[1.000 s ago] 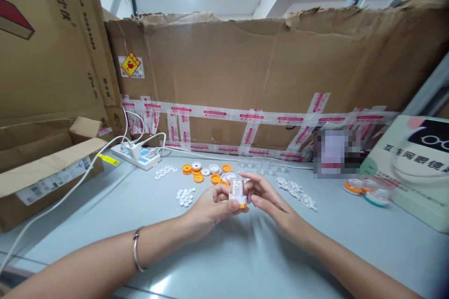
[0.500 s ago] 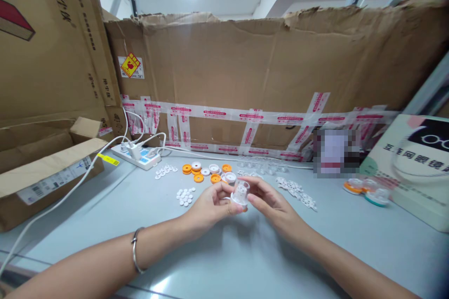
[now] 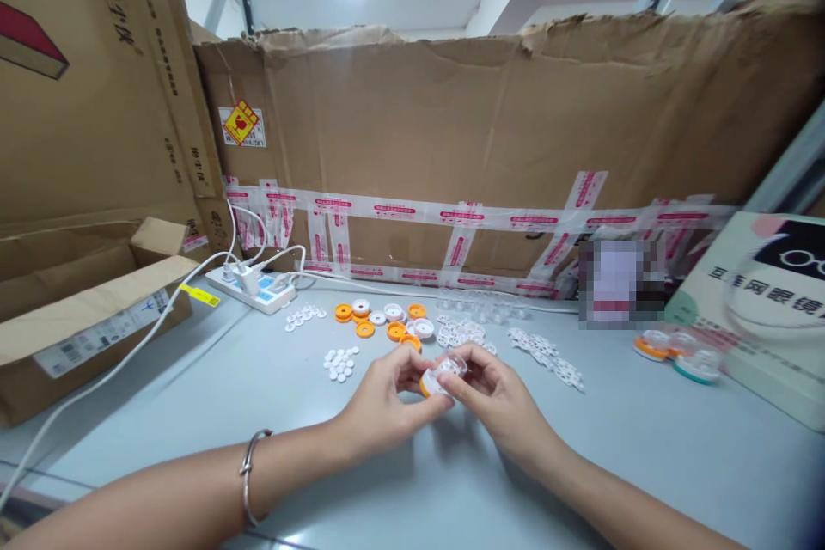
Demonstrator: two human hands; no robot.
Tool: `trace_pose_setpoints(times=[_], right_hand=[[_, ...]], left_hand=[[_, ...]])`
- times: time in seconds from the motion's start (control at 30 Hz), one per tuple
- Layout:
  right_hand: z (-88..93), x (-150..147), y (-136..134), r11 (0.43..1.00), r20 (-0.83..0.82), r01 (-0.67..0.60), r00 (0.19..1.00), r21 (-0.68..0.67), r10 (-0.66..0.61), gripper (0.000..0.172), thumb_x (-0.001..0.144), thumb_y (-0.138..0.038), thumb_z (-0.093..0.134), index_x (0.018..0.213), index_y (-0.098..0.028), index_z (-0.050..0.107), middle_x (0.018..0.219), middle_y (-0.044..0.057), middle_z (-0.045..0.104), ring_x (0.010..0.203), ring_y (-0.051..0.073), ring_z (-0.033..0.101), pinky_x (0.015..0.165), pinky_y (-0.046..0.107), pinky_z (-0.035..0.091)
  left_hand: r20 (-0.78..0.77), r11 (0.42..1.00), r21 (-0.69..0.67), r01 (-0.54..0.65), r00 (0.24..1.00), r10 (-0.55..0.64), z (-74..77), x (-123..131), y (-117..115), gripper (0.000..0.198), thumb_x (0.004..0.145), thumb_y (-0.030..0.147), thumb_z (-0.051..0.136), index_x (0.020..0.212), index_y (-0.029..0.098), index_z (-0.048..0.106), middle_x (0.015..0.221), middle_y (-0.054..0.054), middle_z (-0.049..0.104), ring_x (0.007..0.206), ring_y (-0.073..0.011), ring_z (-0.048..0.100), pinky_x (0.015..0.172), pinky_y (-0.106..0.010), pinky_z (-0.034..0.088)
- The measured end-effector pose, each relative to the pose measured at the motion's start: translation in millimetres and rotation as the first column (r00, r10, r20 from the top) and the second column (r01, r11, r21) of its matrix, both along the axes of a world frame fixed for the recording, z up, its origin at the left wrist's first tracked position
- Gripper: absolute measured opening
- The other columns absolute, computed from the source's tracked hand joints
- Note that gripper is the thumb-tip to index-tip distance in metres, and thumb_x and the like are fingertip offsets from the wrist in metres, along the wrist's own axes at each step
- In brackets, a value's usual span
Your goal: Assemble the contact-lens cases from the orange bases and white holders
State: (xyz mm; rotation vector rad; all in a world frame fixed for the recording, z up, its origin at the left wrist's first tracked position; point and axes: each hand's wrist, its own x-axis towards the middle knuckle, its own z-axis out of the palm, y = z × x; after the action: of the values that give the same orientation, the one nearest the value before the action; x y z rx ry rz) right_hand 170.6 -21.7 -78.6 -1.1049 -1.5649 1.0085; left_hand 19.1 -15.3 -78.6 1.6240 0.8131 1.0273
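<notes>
Both hands hold one small round plastic piece, an orange-and-white base with a clear plastic cap (image 3: pixel 441 377), just above the table. My left hand (image 3: pixel 398 395) pinches the base side between thumb and fingers. On the cap side, my right hand (image 3: pixel 493 385) has its thumb over the top and its fingers curled behind. The piece is tilted, its clear end toward the right, and the fingers hide part of it. Just beyond the hands lie orange and white round plastic rings (image 3: pixel 395 331) and a pile of white perforated pieces (image 3: pixel 461 333).
Small white discs (image 3: pixel 339 364) and other small white parts (image 3: pixel 304 317) lie at left. Clear caps (image 3: pixel 483 306) stand at the back, more perforated pieces (image 3: pixel 546 357) at right. Similar capped pieces (image 3: pixel 697 363) sit by a printed box (image 3: pixel 754 318). A power strip (image 3: pixel 253 288) and open carton (image 3: pixel 96 318) are left.
The piece has tipped from roughly upright to leaning right, so its orange edge shows. Both hands have dropped slightly toward me, uncovering more of the perforated pile and an orange ring behind.
</notes>
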Motion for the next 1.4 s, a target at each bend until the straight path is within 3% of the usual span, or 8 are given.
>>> trace_pose_setpoints(times=[0.2,0.4,0.57,0.7,0.77,0.97,1.17,1.4], right_hand=[[0.1,-4.4,-1.5,0.997,-0.088,-0.040,0.996,-0.069,0.034,0.031,0.069,-0.047,0.059,0.075,-0.020,0.046,0.062,-0.004,0.052,0.055,0.011,0.045,0.052,0.023,0.036],[0.4,-2.4,-4.1,0.999,0.181,-0.031,0.983,-0.012,0.033,0.026,0.075,-0.038,0.057,0.068,-0.020,0.040,0.054,-0.008,0.040,0.048,0.007,0.034,0.046,0.019,0.027],[10.4,7.7,-6.8,0.970,0.318,-0.244,0.921,0.018,0.226,0.019,0.083,-0.038,0.045,0.077,-0.020,0.043,0.059,-0.005,0.048,0.051,0.009,0.041,0.048,0.020,0.032],[21.3,18.1,-8.6,0.922,0.477,-0.386,0.817,0.034,0.324,0.017,0.086,-0.035,0.041,0.092,-0.021,0.047,0.085,0.002,0.057,0.071,0.014,0.049,0.063,0.026,0.040],[21.1,19.9,-7.0,0.928,0.515,-0.370,0.804,0.045,0.296,0.018,0.086,-0.035,0.042,0.098,-0.022,0.046,0.090,0.003,0.056,0.076,0.015,0.050,0.066,0.027,0.040],[14.2,17.6,-4.0,0.978,0.519,-0.206,0.839,0.030,0.161,0.022,0.085,-0.042,0.043,0.080,-0.022,0.045,0.053,-0.006,0.043,0.048,0.010,0.038,0.047,0.022,0.029],[33.0,29.4,-10.3,0.883,0.552,-0.460,0.761,0.089,0.341,0.018,0.088,-0.031,0.041,0.101,-0.026,0.051,0.095,0.003,0.055,0.084,0.016,0.050,0.077,0.031,0.042],[30.0,31.6,-5.6,0.908,0.497,-0.400,0.817,0.123,0.293,0.031,0.087,-0.030,0.043,0.117,-0.029,0.048,0.113,0.004,0.056,0.098,0.020,0.052,0.087,0.037,0.041]], left_hand=[[-0.031,0.999,0.053,0.002,1.000,0.000,-3.6,-1.4,0.4,0.021,0.070,0.026,0.064,0.079,0.014,0.050,0.079,-0.004,0.059,0.074,-0.0149,0.057,0.070,-0.026,0.044],[0.019,0.992,-0.119,0.045,0.999,-0.043,-10.7,3.1,-0.2,0.038,0.052,0.024,0.078,0.071,0.014,0.047,0.069,0.001,0.057,0.066,-0.0134,0.056,0.063,-0.024,0.043],[0.100,0.956,-0.248,0.155,0.986,-0.134,-8.2,-0.5,5.0,0.038,0.051,0.026,0.078,0.068,0.014,0.046,0.066,0.001,0.059,0.063,-0.0120,0.058,0.060,-0.023,0.042],[0.177,0.889,-0.352,0.294,0.953,-0.246,-10.1,-5.1,11.6,0.042,0.045,0.022,0.081,0.068,0.014,0.046,0.068,0.001,0.062,0.061,-0.0110,0.059,0.063,-0.025,0.042],[0.157,0.894,-0.366,0.260,0.964,-0.216,-14.8,-4.8,13.2,0.044,0.044,0.022,0.081,0.069,0.014,0.046,0.066,0.001,0.062,0.059,-0.0106,0.058,0.063,-0.026,0.042],[0.046,0.934,-0.305,0.186,0.983,-0.180,-20.1,-1.7,11.3,0.043,0.046,0.025,0.081,0.067,0.015,0.045,0.055,0.006,0.053,0.050,-0.0075,0.050,0.052,-0.021,0.035],[0.149,0.871,-0.388,0.302,0.953,-0.264,-8.8,-4.4,13.1,0.042,0.044,0.020,0.081,0.068,0.014,0.047,0.063,0.003,0.061,0.056,-0.0084,0.056,0.061,-0.023,0.042],[0.196,0.891,-0.382,0.246,0.964,-0.182,-13.8,-2.1,16.3,0.048,0.040,0.016,0.082,0.071,0.014,0.045,0.068,0.002,0.062,0.060,-0.0088,0.059,0.062,-0.024,0.043]])
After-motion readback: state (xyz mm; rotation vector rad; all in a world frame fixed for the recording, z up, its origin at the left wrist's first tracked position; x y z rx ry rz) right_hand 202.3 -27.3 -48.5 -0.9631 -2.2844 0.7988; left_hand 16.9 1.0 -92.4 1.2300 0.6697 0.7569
